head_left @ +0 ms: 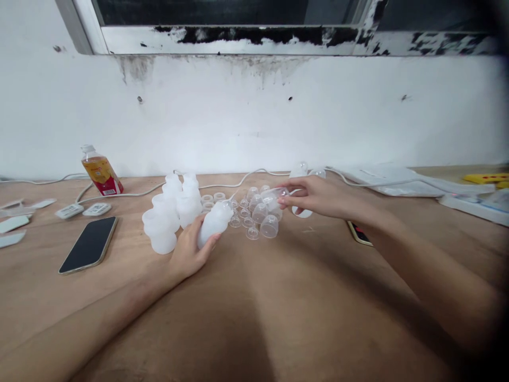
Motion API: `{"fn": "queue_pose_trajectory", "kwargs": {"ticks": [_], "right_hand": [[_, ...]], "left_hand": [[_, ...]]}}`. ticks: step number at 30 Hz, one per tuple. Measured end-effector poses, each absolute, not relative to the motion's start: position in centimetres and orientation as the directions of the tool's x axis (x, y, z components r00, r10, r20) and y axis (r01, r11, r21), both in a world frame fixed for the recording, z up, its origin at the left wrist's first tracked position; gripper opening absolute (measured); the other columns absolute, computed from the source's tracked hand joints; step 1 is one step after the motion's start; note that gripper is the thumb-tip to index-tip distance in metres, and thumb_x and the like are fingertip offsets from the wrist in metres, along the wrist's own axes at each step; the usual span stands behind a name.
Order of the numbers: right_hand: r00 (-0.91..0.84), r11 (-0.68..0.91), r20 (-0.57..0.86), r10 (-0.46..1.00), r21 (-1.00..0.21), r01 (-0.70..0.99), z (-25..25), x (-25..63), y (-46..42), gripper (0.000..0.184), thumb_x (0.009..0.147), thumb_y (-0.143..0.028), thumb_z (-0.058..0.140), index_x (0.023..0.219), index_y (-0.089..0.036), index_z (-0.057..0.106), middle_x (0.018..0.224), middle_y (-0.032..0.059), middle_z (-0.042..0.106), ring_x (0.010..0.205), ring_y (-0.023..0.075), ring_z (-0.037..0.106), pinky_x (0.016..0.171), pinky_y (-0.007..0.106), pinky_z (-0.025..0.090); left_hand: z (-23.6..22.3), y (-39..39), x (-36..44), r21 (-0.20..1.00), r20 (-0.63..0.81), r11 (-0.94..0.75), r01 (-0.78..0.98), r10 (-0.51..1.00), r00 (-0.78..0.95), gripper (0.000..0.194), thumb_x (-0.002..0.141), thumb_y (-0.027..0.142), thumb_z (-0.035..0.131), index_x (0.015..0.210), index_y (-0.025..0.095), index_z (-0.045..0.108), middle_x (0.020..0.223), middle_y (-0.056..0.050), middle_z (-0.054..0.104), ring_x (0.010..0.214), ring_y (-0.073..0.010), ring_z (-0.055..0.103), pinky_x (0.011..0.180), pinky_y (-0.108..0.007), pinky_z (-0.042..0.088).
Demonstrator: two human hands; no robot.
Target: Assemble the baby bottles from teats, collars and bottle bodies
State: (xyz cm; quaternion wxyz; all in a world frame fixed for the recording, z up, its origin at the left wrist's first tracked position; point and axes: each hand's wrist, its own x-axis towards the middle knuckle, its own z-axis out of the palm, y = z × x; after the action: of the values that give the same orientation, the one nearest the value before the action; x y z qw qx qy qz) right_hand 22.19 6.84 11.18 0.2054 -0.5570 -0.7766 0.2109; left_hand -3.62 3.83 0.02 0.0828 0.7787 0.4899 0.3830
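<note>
My left hand (pixel 189 252) is wrapped round a white translucent baby bottle (pixel 214 225), tilted to the right, with a clear nipple at its top. My right hand (pixel 318 195) pinches a clear domed cap (pixel 281 192) above the pile of parts, apart from the bottle. Below it lie several clear cup-shaped caps (pixel 269 226) and several small clear nipples (pixel 252 233). Some clear rings (pixel 219 197) sit behind the held bottle. Left of my left hand stand several white bottles without tops (pixel 164 239). Behind my right hand are bottles with domed clear tops (pixel 299 170), partly hidden.
A drink bottle (pixel 102 172) stands at the back left, near two white tags (pixel 96 209) and a phone (pixel 89 244). A white cable (pixel 238 183) runs along the wall. Another phone (pixel 360 234), plastic bags (pixel 382 176) and a power strip (pixel 473 207) lie right.
</note>
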Motion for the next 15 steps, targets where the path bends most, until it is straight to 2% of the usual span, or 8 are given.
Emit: {"fn": "queue_pose_trajectory", "kwargs": {"ticks": [3, 5, 7, 9, 15], "right_hand": [[-0.411, 0.275, 0.083, 0.908, -0.858, 0.435, 9.8, 20.8, 6.8, 0.039, 0.072, -0.029, 0.056, 0.109, -0.018, 0.05, 0.1, 0.0081, 0.06, 0.076, 0.0173, 0.062, 0.061, 0.029, 0.052], [-0.522, 0.204, 0.072, 0.85, -0.958, 0.199, 8.3, 20.0, 7.1, 0.04, 0.073, -0.023, 0.056, 0.111, -0.018, 0.047, 0.112, 0.0089, 0.053, 0.088, 0.0176, 0.059, 0.07, 0.029, 0.052], [-0.584, 0.106, 0.033, 0.811, -0.99, 0.09, 7.0, 19.5, 7.4, 0.039, 0.074, -0.019, 0.056, 0.112, -0.017, 0.046, 0.115, 0.0098, 0.051, 0.093, 0.0174, 0.057, 0.075, 0.029, 0.051], [-0.604, 0.04, -0.001, 0.797, -0.998, 0.054, 6.2, 19.3, 7.7, 0.037, 0.075, -0.017, 0.054, 0.111, -0.015, 0.045, 0.114, 0.011, 0.052, 0.094, 0.017, 0.057, 0.076, 0.027, 0.051], [-0.615, 0.015, 0.016, 0.788, -1.0, -0.008, 6.1, 19.5, 7.9, 0.036, 0.077, -0.018, 0.054, 0.112, -0.015, 0.046, 0.114, 0.0114, 0.052, 0.097, 0.0161, 0.055, 0.074, 0.022, 0.05]], "left_hand": [[0.0, 3.9, -3.7, 0.5, 0.519, -0.512, 0.698, 0.823, 0.231, 0.037, 0.08, 0.038, 0.041, 0.109, 0.015, 0.04, 0.098, -0.009, 0.057, 0.086, -0.0224, 0.055, 0.073, -0.035, 0.044], [0.1, 3.9, -3.7, 0.5, 0.517, -0.512, 0.698, 0.823, 0.234, 0.037, 0.08, 0.038, 0.04, 0.109, 0.015, 0.04, 0.098, -0.009, 0.057, 0.085, -0.0219, 0.055, 0.072, -0.034, 0.044], [0.1, 3.9, -3.7, 0.502, 0.506, -0.509, 0.699, 0.828, 0.239, 0.036, 0.08, 0.037, 0.04, 0.109, 0.015, 0.04, 0.097, -0.009, 0.058, 0.084, -0.0216, 0.056, 0.07, -0.033, 0.044], [0.2, 3.8, -3.7, 0.506, 0.497, -0.505, 0.699, 0.833, 0.243, 0.036, 0.08, 0.037, 0.04, 0.109, 0.015, 0.04, 0.097, -0.009, 0.057, 0.084, -0.0216, 0.055, 0.07, -0.033, 0.043], [0.0, 3.9, -3.7, 0.525, 0.482, -0.5, 0.689, 0.842, 0.245, 0.036, 0.081, 0.037, 0.04, 0.11, 0.016, 0.038, 0.1, -0.009, 0.056, 0.087, -0.0219, 0.054, 0.073, -0.034, 0.042]]}}
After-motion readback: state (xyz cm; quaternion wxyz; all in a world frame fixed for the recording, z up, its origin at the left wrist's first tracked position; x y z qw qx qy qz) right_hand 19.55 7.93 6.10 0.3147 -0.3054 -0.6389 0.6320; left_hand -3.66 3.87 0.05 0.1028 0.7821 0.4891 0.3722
